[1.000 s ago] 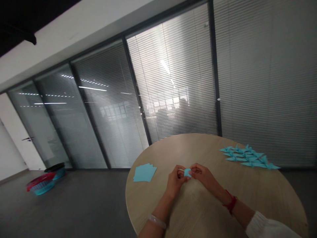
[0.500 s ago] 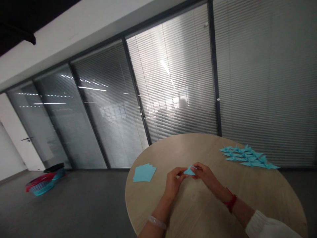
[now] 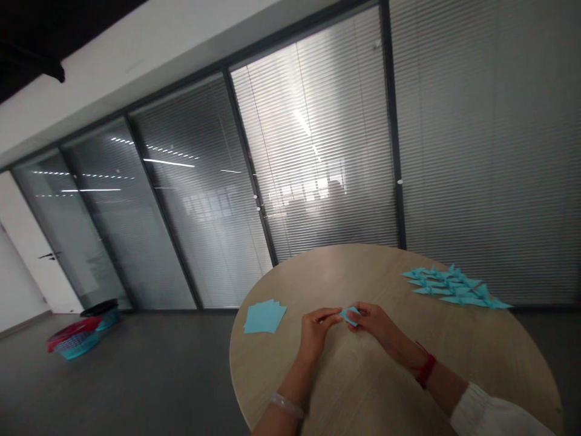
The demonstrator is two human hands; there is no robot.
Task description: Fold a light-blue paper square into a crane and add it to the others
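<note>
A small folded piece of blue paper (image 3: 350,315) is held between both hands over the middle of the round table. My left hand (image 3: 315,329) pinches its left corner with thumb and fingers. From the other side, my right hand (image 3: 373,321) grips the paper, its thumb lying on the near face. Left of my hands lies a loose stack of blue paper sheets (image 3: 265,317), slightly fanned. Several folded blue paper cranes (image 3: 454,287) stand close together in rows at the table's right.
The round wooden table (image 3: 363,387) has a curved edge. Behind it runs a glass partition with blinds (image 3: 318,151). On the floor at the far left stand a blue basket with a red cover (image 3: 75,339) and a dark-topped one (image 3: 103,312).
The folded paper has turned in my fingers, from a flat triangle to a tilted diamond-like shape. My left hand has shifted slightly left and my right hand slightly nearer.
</note>
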